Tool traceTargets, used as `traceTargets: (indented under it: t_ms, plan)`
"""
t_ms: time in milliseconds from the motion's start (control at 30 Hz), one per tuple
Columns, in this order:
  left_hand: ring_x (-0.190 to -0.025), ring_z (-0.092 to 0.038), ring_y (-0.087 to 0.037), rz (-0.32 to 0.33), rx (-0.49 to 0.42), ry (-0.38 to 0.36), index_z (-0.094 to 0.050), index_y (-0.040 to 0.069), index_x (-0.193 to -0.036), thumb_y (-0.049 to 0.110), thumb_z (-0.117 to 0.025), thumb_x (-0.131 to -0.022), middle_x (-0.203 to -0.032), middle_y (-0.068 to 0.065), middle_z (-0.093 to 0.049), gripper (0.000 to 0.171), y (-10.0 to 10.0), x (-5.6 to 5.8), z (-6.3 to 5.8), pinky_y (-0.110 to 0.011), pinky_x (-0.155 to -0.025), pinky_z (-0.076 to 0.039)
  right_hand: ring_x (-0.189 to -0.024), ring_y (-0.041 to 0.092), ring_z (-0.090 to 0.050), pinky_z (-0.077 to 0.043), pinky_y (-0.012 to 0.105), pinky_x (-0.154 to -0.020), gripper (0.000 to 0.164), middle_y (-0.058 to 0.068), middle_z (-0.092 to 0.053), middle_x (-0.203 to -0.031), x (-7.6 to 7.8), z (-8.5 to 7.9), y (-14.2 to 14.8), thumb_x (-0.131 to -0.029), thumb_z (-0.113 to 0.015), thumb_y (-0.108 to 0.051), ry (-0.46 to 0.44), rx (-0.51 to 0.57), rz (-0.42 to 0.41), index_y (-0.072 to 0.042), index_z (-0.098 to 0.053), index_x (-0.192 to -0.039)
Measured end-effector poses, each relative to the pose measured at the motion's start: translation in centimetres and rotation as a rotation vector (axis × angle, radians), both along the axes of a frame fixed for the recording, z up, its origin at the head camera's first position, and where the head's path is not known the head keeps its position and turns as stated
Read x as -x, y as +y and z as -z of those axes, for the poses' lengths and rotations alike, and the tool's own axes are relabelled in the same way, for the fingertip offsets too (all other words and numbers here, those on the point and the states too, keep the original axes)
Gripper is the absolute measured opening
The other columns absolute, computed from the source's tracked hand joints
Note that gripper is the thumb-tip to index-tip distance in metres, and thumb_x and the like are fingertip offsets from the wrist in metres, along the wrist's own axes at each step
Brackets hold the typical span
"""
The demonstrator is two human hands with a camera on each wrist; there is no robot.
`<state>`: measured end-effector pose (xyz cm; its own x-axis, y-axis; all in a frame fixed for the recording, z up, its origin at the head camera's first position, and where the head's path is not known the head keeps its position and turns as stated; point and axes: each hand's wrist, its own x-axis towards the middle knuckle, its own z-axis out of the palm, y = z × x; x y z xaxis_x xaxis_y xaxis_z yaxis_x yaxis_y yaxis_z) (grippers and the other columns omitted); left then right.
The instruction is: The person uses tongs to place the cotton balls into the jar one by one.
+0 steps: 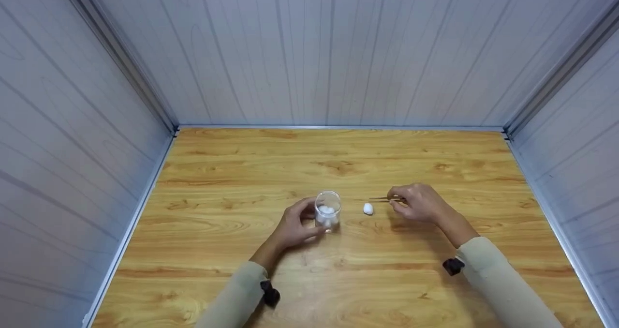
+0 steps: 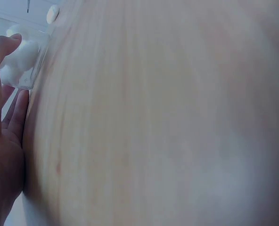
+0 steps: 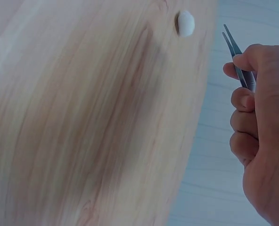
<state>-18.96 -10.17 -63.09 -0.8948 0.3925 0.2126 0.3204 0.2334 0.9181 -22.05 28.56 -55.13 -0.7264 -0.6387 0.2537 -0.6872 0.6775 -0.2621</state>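
Thumb and fingers of my left hand [image 1: 296, 225] curve around a clear glass cup [image 1: 328, 200], which stands on the wooden table. Several white cotton balls [image 2: 22, 55] show through its wall in the left wrist view. To the right of the cup, one loose cotton ball [image 1: 368, 209] lies on the wood. My right hand [image 1: 420, 203] pinches a pair of metal tweezers [image 3: 238, 59] between thumb and index finger, its other fingers curled in. The tweezer tips are slightly parted with nothing between them, and point left, close above the loose ball in the head view.
The table [image 1: 232, 173] has a yellowish wood-grain top. Pale panel walls enclose it: a back wall [image 1: 309, 52], a left wall [image 1: 63, 173] and a right wall [image 1: 575, 173]. Both sleeves carry a small black piece near the cuff.
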Motion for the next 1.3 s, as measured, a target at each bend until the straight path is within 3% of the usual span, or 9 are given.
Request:
traceTargets:
  t_ms: [267,500,800,1067,1300]
  plan:
    - [-0.122,-0.075,-0.029,-0.003,-0.002,0.009,-0.068,-0.001,-0.146,0.011,-0.097,-0.086,-0.133,-0.022,-0.077,0.068,0.0,0.2,0.3,-0.033,-0.107,-0.068,-0.07,0.018,-0.075,-0.063,0.039,-0.061,0.01,0.007,-0.085,-0.089,-0.1,0.6,-0.5,-0.102,-0.075,-0.016,-0.043,-0.035,0.031,-0.01,-0.081,-0.105]
    - [-0.123,-0.075,-0.032,-0.006,-0.007,0.011,-0.068,-0.001,-0.145,0.01,-0.097,-0.086,-0.133,-0.023,-0.077,0.067,0.0,0.1,0.3,-0.037,-0.108,-0.069,-0.077,0.021,-0.077,-0.065,0.045,-0.068,0.012,0.008,-0.086,-0.094,-0.3,0.8,-0.9,-0.103,-0.074,-0.019,-0.107,-0.108,0.063,-0.01,-0.081,-0.108]
    - [-0.125,-0.075,-0.031,-0.007,0.015,-0.005,-0.066,0.0,-0.149,0.012,-0.097,-0.087,-0.134,-0.021,-0.077,0.07,0.0,0.0,0.1,-0.031,-0.108,-0.068,-0.079,0.021,-0.077,-0.066,0.048,-0.072,0.016,0.008,-0.087,-0.099,-0.4,0.9,-1.0,-0.106,-0.071,-0.022,-0.156,-0.155,0.067,-0.011,-0.081,-0.111]
    - [-0.123,-0.075,-0.032,-0.009,0.009,0.006,-0.067,-0.001,-0.148,0.011,-0.096,-0.088,-0.133,-0.022,-0.077,0.068,0.0,0.1,0.3,-0.035,-0.108,-0.069,-0.07,0.012,-0.066,-0.062,0.043,-0.066,0.012,0.006,-0.084,-0.092,-0.2,0.9,-1.1,-0.105,-0.072,-0.02,-0.147,-0.169,0.053,-0.012,-0.079,-0.107]
    - [-0.124,-0.075,-0.033,-0.01,0.014,-0.009,-0.066,-0.001,-0.149,0.012,-0.096,-0.088,-0.134,-0.022,-0.077,0.069,0.1,0.1,0.1,-0.032,-0.108,-0.068,-0.065,0.006,-0.051,-0.05,0.032,-0.06,0.007,0.002,-0.081,-0.084,0.0,0.9,-1.1,-0.104,-0.074,-0.019,-0.145,-0.172,0.033,-0.013,-0.078,-0.103]
